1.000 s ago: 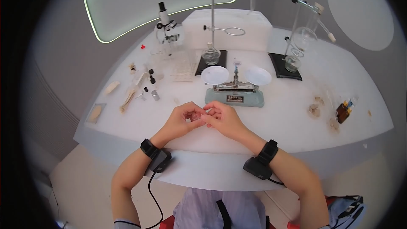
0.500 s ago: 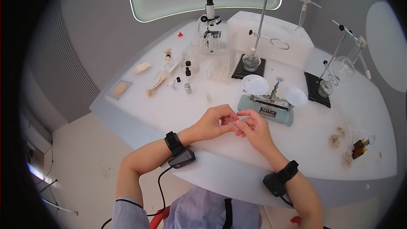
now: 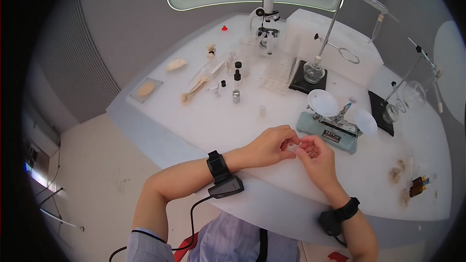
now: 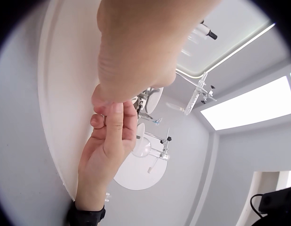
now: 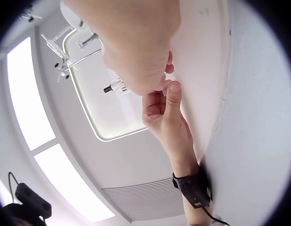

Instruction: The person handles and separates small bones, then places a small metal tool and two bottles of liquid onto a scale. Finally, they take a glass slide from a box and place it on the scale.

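Note:
A small clear piece [image 5: 166,88] is held between my two hands; fingers hide most of it, and I cannot tell its kind. My left hand [image 3: 272,146] curls its fingers and thumb around one side. The right hand [image 3: 318,161] meets it fingertip to fingertip, thumb and fingers pinching at the piece. Both are above the white tabletop near its front edge. Just beyond the right hand stands a green balance scale [image 3: 330,131] with white pans. A small clear vial-like item [image 3: 262,111] is on the table past the left hand.
To the left are a bone [image 3: 195,90], a metal-capped bottle [image 3: 236,97], a dropper bottle [image 3: 237,78] and a dish [image 3: 145,89]. Behind stand a microscope [image 3: 266,17] and a flask [image 3: 313,72] on a stand base. Brown bottles [image 3: 417,187] are at far right.
The head view has turned left, so the table's things have shifted right in it. Both hands stay together at the small clear piece, with slight finger movement.

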`<state>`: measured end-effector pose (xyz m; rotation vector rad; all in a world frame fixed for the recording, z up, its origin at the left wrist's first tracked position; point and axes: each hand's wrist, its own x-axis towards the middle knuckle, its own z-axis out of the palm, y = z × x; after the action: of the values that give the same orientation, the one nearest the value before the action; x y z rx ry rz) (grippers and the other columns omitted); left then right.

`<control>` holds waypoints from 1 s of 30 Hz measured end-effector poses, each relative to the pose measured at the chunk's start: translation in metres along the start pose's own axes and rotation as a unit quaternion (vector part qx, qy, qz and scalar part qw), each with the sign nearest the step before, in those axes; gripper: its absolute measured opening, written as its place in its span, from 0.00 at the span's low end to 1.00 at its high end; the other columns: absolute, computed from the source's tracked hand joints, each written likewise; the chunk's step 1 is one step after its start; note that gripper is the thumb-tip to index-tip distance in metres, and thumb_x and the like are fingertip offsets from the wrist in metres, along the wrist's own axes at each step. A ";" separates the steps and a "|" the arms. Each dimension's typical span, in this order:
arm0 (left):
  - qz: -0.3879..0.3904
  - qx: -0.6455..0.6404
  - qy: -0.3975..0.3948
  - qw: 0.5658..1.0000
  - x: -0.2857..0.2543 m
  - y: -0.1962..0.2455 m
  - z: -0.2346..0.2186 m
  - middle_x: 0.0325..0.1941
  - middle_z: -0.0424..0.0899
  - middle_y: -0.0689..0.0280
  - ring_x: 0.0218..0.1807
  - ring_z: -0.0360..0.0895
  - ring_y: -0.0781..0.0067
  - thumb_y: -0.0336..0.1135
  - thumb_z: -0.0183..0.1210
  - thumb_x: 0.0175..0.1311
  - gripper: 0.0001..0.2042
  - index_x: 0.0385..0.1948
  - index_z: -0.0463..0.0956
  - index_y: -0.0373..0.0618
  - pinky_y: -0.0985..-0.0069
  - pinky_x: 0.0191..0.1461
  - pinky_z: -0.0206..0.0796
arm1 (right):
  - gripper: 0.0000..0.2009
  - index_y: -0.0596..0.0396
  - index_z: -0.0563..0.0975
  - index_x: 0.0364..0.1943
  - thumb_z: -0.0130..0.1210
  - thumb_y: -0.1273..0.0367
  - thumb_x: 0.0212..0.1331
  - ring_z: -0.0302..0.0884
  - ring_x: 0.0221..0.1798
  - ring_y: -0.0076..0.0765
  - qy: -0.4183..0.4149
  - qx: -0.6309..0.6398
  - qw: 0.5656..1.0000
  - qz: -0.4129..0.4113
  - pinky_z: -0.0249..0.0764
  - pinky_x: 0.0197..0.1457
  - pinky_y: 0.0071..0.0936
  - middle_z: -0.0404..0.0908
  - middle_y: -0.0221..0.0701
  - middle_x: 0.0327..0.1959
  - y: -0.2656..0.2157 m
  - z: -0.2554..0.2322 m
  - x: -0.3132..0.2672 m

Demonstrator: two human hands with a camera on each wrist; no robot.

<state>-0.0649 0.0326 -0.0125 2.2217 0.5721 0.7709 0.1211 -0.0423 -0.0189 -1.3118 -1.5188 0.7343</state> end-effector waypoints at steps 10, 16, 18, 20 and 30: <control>0.018 -0.036 0.036 0.999 0.000 0.020 -0.014 0.32 0.69 0.67 0.29 0.67 0.75 0.22 0.61 0.51 0.17 0.44 0.68 0.42 0.78 0.34 0.62 | 0.20 0.58 0.76 0.51 0.67 0.71 0.53 0.75 0.32 0.20 -0.024 -0.012 1.000 -0.002 0.70 0.34 0.19 0.81 0.31 0.44 -0.013 -0.001 -0.001; 0.018 0.096 0.442 0.891 0.011 0.000 -0.095 0.31 0.70 0.72 0.27 0.64 0.84 0.26 0.59 0.58 0.09 0.38 0.70 0.41 0.82 0.32 0.59 | 0.21 0.50 0.79 0.51 0.67 0.71 0.50 0.73 0.30 0.28 -0.044 -0.110 0.987 -0.110 0.73 0.36 0.26 0.79 0.32 0.49 -0.020 0.001 -0.004; -0.049 0.215 0.523 0.823 0.005 -0.042 -0.127 0.33 0.74 0.67 0.29 0.66 0.78 0.35 0.63 0.60 0.11 0.37 0.74 0.39 0.77 0.35 0.63 | 0.18 0.49 0.80 0.50 0.65 0.71 0.52 0.73 0.29 0.32 -0.073 -0.136 0.976 -0.150 0.73 0.36 0.28 0.79 0.33 0.46 -0.016 0.000 -0.003; -0.089 0.289 0.512 0.804 -0.012 -0.086 -0.138 0.36 0.77 0.62 0.31 0.72 0.69 0.38 0.64 0.59 0.14 0.38 0.76 0.38 0.70 0.38 0.67 | 0.17 0.50 0.80 0.49 0.64 0.71 0.53 0.73 0.29 0.32 -0.076 -0.126 0.980 -0.133 0.74 0.36 0.28 0.80 0.33 0.44 -0.013 0.000 -0.003; -0.256 0.412 0.311 0.817 -0.028 -0.133 -0.147 0.35 0.80 0.49 0.40 0.79 0.47 0.29 0.60 0.53 0.05 0.29 0.82 0.39 0.57 0.46 0.70 | 0.11 0.52 0.80 0.44 0.63 0.71 0.56 0.75 0.29 0.32 -0.048 -0.091 0.988 -0.118 0.73 0.36 0.28 0.79 0.33 0.37 0.009 -0.002 -0.004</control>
<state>-0.2060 0.1727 -0.0368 2.2777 2.0665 1.0753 0.1265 -0.0444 -0.0270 -1.2160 -1.8173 0.5221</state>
